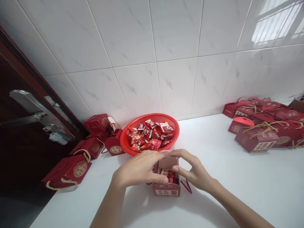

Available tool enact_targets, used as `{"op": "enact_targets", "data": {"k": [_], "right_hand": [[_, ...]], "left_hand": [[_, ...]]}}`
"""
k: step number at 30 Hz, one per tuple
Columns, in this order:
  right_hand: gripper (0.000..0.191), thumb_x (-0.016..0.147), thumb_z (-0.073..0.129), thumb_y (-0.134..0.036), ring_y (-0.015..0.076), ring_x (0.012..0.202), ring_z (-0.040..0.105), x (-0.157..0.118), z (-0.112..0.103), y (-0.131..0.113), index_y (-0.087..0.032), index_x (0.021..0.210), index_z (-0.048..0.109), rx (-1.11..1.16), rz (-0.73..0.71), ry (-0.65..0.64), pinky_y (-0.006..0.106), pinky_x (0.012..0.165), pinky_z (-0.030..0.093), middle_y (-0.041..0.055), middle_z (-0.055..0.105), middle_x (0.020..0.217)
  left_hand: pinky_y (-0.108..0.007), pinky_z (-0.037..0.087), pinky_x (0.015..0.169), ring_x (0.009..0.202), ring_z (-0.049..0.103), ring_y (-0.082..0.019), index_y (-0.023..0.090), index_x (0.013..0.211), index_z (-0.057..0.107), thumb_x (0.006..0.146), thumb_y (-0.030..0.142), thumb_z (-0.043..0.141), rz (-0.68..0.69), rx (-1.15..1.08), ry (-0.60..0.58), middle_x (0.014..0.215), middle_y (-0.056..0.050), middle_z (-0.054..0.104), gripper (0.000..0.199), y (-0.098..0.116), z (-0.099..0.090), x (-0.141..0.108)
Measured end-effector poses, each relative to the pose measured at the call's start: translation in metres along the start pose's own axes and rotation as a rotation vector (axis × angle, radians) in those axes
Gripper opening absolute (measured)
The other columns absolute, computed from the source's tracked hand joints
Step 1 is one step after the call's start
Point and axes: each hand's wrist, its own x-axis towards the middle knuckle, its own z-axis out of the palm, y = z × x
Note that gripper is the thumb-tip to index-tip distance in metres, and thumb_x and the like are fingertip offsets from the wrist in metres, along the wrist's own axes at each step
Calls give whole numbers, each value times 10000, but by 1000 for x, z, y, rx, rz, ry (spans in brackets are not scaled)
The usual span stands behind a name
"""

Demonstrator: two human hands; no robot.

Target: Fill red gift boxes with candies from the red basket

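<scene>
A small dark red gift box [166, 192] stands on the white table with its top open toward me. Red-wrapped sweets [169, 173] lie inside it. My left hand [136, 169] holds the box from the left, its fingers at the raised back flap and its thumb over the opening. On the other side, my right hand [196, 169] has its index finger at the top of that flap and its thumb by the right wall. A purple-red cord [186, 186] loops out beside the box. Some of my left fingertips are hidden behind the flap.
Behind the box, a red plastic basket [175, 134] holds many wrapped sweets. Closed red boxes [68, 171] with rope handles stand at the left, near a dark door [19, 152] with a metal handle [23, 120]. More red boxes [256, 137] crowd the right, by the tiled wall [178, 82].
</scene>
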Motion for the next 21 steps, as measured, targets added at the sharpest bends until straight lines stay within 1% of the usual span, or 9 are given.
{"op": "enact_targets", "data": {"k": [2, 4, 6, 9, 11, 13, 17, 19, 21], "right_hand": [[294, 989, 600, -410, 228, 1150, 675, -4, 6, 3, -262, 1242, 617, 6, -14, 47, 359, 971, 561, 89, 710, 1238], [329, 1002, 575, -418, 237, 1239, 637, -10, 11, 7, -272, 1296, 584, 19, -15, 91, 364, 1001, 556, 99, 676, 1310], [368, 1019, 536, -428, 245, 1298, 605, -16, 16, 10, -275, 1353, 542, 46, -7, 128, 372, 1012, 560, 119, 628, 1387], [348, 1031, 513, -399, 255, 1331, 588, -23, 20, 12, -272, 1355, 528, 63, 9, 147, 396, 1040, 553, 137, 578, 1457], [331, 1027, 529, -354, 263, 1374, 549, -27, 20, 13, -274, 1348, 541, 18, 3, 136, 417, 1082, 525, 135, 563, 1483], [363, 1024, 535, -313, 264, 1422, 496, -29, 18, 13, -286, 1386, 546, -47, -26, 108, 429, 1119, 494, 127, 526, 1525], [438, 1036, 501, -279, 253, 1454, 452, -32, 19, 16, -331, 1471, 521, -131, -52, 49, 437, 1141, 471, 98, 424, 1604], [445, 1041, 490, -293, 257, 1459, 445, -33, 22, 19, -338, 1483, 515, -137, -22, 21, 445, 1144, 467, 92, 395, 1622], [449, 1043, 484, -317, 263, 1460, 442, -35, 25, 21, -335, 1491, 509, -128, 20, -8, 455, 1152, 456, 93, 377, 1631]], "left_hand": [[-283, 378, 650, 783, 612, -212, 239, 1063, 681, 831, 445, 680, 33, -41, -31, 872, -1, 674, 310, 2, 1, 3], [-282, 387, 638, 775, 618, -210, 235, 1053, 661, 825, 451, 689, 30, -75, -68, 875, 0, 681, 316, 3, 2, 6], [-280, 396, 622, 777, 629, -213, 235, 1086, 643, 824, 443, 687, 15, -95, -108, 880, -2, 686, 336, 4, 2, 8], [-287, 429, 645, 807, 649, -229, 241, 1183, 626, 868, 472, 629, -2, -106, -103, 923, -22, 707, 390, 2, 1, 8], [-292, 451, 680, 825, 663, -232, 243, 1184, 636, 908, 519, 570, 17, -128, -90, 952, -35, 725, 396, -1, 0, 7], [-286, 464, 694, 822, 675, -224, 236, 1118, 659, 915, 551, 557, 42, -167, -117, 956, -36, 736, 389, -4, -2, 6], [-270, 475, 704, 835, 683, -211, 221, 998, 669, 830, 548, 690, 26, -175, -184, 958, -22, 739, 368, -9, -4, 5], [-266, 474, 712, 864, 683, -214, 224, 988, 662, 816, 516, 719, 25, -157, -186, 958, -15, 732, 344, -11, -5, 5], [-262, 472, 712, 879, 680, -216, 225, 971, 656, 831, 481, 712, 36, -157, -186, 934, -10, 725, 298, -12, -5, 6]]}}
